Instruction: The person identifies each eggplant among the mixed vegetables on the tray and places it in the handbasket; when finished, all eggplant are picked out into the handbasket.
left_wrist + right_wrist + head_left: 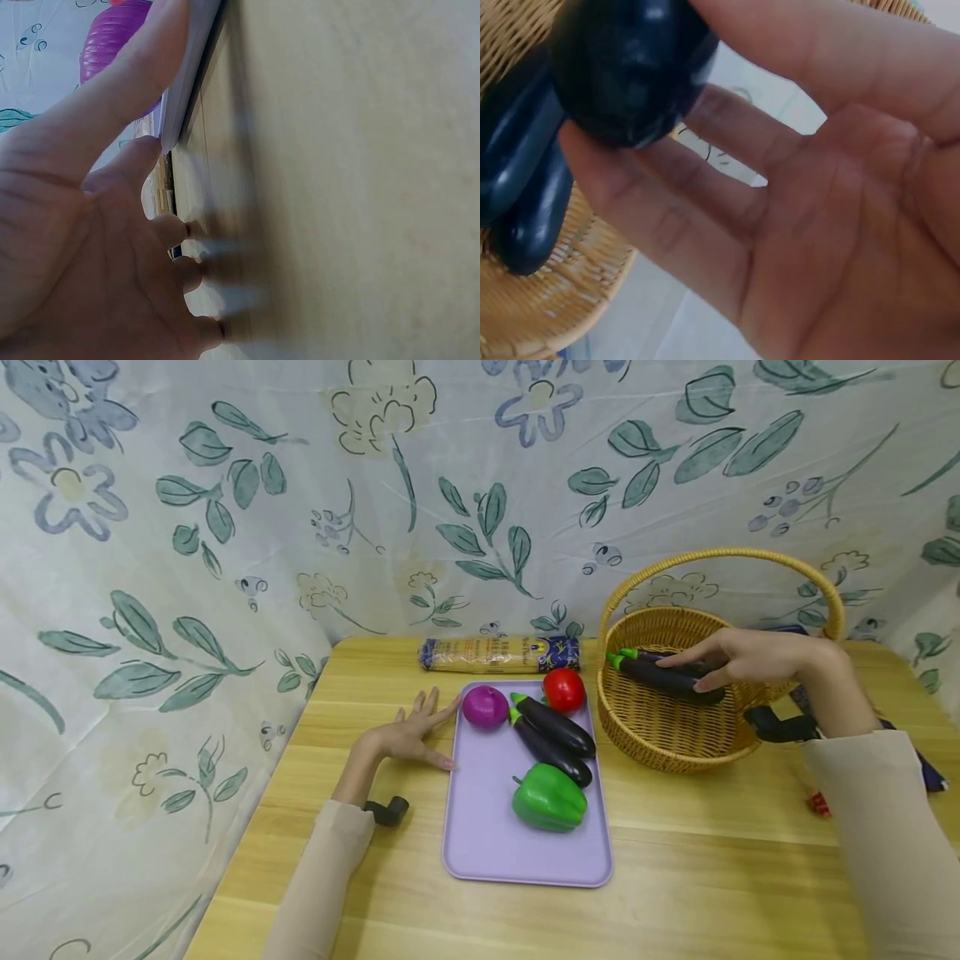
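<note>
My right hand (757, 658) reaches over the wicker basket (622, 731) and grips an eggplant (667, 681) between thumb and fingers. In the right wrist view, the held eggplant (634, 71) has its rounded dark end toward the palm, with other eggplants (529, 202) lying below in the basket. My left hand (408, 737) is spread at the left edge of the lilac tray (480, 843), thumb and index finger at its rim. In the left wrist view, the other fingertips (210, 330) are down on the table. On the tray are a purple onion (485, 707), a tomato (564, 691), two eggplants (557, 727) and a green bell pepper (550, 798).
Behind the tray lies a long packet of noodles (498, 654), against the floral cloth (450, 485). The basket's tall arched handle (720, 553) rises above the right hand. Something red (819, 804) and dark blue items show partly behind the right forearm.
</note>
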The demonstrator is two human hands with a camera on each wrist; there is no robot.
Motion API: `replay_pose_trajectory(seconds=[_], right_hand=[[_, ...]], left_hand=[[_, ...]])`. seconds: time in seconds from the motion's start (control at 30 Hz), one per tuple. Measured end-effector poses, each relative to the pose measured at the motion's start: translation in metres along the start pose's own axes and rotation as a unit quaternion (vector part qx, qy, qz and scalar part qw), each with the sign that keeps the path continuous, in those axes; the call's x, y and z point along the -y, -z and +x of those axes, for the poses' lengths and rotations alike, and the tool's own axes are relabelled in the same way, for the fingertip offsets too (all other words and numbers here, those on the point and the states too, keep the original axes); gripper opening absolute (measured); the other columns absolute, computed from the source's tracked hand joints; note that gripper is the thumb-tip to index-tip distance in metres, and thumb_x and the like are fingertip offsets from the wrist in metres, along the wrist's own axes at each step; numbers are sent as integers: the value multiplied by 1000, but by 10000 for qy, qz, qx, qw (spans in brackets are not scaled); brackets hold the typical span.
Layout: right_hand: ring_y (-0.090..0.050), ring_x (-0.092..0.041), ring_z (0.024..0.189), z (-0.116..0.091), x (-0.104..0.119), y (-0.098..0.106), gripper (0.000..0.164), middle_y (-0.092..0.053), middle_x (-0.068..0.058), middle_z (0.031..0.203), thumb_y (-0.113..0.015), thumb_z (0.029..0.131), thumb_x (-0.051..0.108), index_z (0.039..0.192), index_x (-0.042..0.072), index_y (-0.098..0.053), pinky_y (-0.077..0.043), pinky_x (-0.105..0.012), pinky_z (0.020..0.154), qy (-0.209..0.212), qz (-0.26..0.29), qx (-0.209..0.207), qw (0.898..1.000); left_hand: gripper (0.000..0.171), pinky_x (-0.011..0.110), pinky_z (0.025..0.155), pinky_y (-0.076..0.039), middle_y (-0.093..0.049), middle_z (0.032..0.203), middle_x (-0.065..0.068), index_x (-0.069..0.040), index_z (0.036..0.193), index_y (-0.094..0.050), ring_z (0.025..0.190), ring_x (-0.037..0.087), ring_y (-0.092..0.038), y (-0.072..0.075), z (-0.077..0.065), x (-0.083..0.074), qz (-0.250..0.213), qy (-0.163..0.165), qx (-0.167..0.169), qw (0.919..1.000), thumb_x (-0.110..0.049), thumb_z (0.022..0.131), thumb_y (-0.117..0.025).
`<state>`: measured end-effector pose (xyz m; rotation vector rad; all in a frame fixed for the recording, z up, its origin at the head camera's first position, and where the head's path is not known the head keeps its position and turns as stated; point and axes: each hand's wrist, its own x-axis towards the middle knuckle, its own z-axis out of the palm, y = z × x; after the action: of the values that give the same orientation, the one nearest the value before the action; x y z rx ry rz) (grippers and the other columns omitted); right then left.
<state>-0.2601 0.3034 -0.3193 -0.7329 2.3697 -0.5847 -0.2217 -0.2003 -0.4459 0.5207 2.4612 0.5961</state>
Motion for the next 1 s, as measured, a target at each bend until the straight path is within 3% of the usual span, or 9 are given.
replay_pose_trajectory(seconds=[0.07, 0.27, 0.43, 0.57, 1.0], right_hand=[[-43, -37, 133, 2, -6, 0, 53, -41, -22, 150, -64, 92, 24, 143, 20, -48, -52, -28, 88, 38, 15, 51, 10000], [-47, -34, 125, 12, -17, -3, 53, -40, -25, 149, -68, 88, 18, 139, 17, -53, -50, -25, 82, -93, 135, 280, 9995], [-45, -49, 128, 19, -19, -3, 56, -41, -30, 146, -72, 84, 12, 138, 13, -55, -55, -43, 90, -309, 164, 275, 9990], [-45, -55, 125, 22, -22, -3, 58, -44, -34, 142, -75, 81, 11, 136, 11, -56, -55, -48, 90, -438, 232, 310, 9983], [-57, -43, 113, 29, -24, -8, 67, -55, -31, 128, -85, 68, 8, 131, 10, -61, -58, -41, 82, -646, 119, 137, 9977]], left_hand=[[109, 65, 115, 14, 27, 158, 15, -37, 154, 3, 146, 35, 28, 0, 0, 0, 0, 16, 7, 10000, -55, 77, -73], [109, 64, 116, 13, 28, 158, 15, -37, 154, 3, 146, 35, 27, -1, -1, 0, 20, 24, -1, 10000, -55, 78, -73], [109, 65, 115, 13, 27, 158, 15, -37, 154, 3, 146, 35, 27, -1, -1, 0, -5, -13, -18, 10000, -55, 78, -73], [108, 65, 115, 14, 28, 158, 15, -38, 154, 3, 146, 35, 27, -1, -1, 0, -18, -5, -4, 10000, -54, 78, -73], [108, 65, 115, 14, 27, 158, 16, -37, 154, 2, 146, 35, 27, 0, -1, 2, 12, -47, -29, 10000, -55, 78, -73]])
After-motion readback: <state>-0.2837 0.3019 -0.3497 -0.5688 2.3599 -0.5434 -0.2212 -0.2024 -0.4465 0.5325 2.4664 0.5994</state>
